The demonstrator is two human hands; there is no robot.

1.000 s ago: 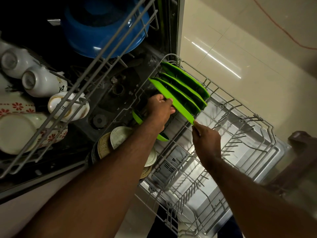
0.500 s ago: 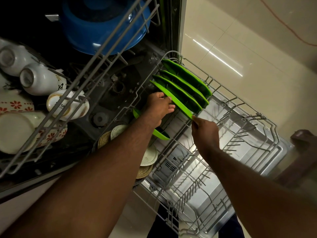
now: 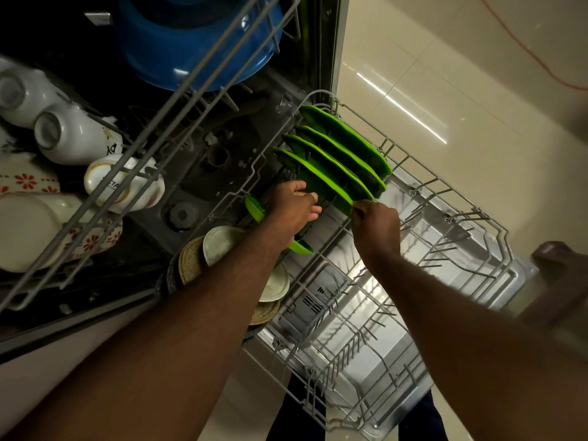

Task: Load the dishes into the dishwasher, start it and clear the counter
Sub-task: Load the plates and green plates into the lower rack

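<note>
Head view | left hand (image 3: 291,211) grips a loose green plate (image 3: 254,207) under its palm | right hand (image 3: 375,227), just beside the left, pinches the near rim of the front racked plate (image 3: 318,179), first of four standing on edge in the lower rack (image 3: 445,249) ahead of both hands.

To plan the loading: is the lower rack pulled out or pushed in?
Pulled out: the rack lies over the lowered door.
</note>
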